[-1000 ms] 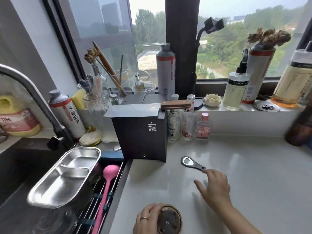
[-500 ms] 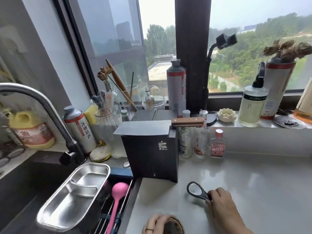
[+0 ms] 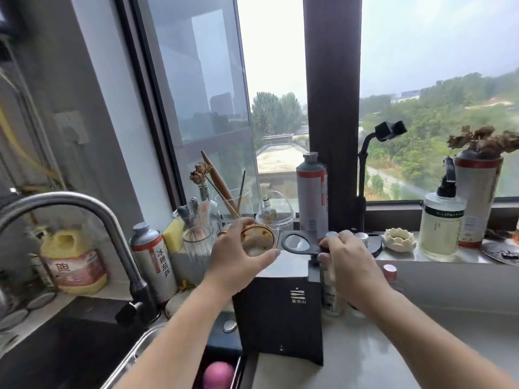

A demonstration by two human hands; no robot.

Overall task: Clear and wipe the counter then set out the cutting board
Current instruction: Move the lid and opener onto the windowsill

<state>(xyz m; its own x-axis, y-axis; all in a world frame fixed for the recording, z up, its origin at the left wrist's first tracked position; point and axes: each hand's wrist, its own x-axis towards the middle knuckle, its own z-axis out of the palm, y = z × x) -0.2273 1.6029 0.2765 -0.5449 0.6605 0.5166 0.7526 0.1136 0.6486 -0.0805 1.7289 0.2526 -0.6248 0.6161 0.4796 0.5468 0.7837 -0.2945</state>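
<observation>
Head view: left fingers (image 3: 262, 259) round stained glass (image 3: 257, 240), right fingers (image 3: 332, 243) round opener (image 3: 307, 251), near 冰糖葫芦 can (image 3: 153, 258).

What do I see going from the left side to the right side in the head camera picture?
Yellow jug, red-banded can, yellow sponge, left hand holding small jar, black loop tool, right hand gripping it, lotus dish, pump bottle.

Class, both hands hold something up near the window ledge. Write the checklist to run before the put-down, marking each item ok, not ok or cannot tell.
Grip of left hand on round jar: ok.
Grip of right hand on black loop tool: ok.
Free room on top of black box: cannot tell, hands cover it.
Gap between right hand and small bottles: not ok, it is directly above them.
Is the cutting board out: not ok, none visible.
</observation>
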